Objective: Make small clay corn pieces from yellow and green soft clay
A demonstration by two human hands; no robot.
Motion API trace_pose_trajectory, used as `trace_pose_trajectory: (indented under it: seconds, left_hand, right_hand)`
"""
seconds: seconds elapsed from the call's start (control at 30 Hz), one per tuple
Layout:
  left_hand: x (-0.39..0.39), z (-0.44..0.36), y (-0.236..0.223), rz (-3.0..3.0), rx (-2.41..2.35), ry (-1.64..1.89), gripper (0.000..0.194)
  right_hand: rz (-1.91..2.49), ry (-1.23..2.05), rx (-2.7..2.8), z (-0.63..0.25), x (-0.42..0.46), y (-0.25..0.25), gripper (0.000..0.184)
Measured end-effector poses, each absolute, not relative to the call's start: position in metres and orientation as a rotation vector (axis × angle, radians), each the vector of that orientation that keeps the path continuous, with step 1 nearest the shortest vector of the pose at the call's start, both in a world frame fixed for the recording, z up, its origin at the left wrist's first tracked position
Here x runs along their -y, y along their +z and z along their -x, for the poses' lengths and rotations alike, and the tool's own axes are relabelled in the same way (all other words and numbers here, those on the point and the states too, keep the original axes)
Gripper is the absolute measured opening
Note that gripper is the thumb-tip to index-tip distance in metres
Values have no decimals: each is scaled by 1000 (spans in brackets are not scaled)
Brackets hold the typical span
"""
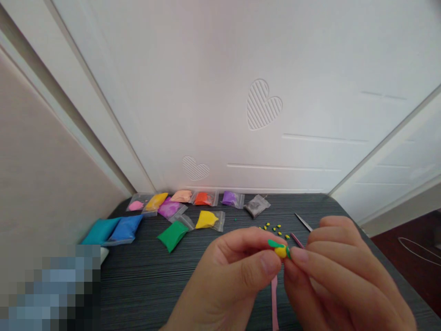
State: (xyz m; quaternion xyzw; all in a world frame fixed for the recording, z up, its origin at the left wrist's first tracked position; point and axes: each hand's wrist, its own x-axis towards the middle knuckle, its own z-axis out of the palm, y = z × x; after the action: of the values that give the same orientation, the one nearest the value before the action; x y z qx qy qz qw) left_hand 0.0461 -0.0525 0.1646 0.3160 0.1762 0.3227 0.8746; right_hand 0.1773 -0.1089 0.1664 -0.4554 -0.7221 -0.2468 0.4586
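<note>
Clay (280, 252), yellow with green strips, is up between our two hands, over the dark table (138, 285). Our left hand (237, 276) has thumb and forefinger clamped on its left side, one green strip lying along the forefinger. Our right hand (344, 271) pinches the green at its right end with the fingertips. Beyond the hands lie small yellow-green bits (287, 236). A pink tool (274, 303) is partly hidden by our left hand; a blade (303, 221) runs behind our right. Farther left, the yellow bag (206, 219) lies near the green bag (173, 236).
</note>
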Motion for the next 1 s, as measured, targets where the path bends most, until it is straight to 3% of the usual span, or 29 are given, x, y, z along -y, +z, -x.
trace_pose_trajectory:
  seconds: [1.0]
  left_hand:
    - [59,-48,167,-751,-408,763,6]
  right_hand:
    - [1187,-355,1563,-168,111,168,17]
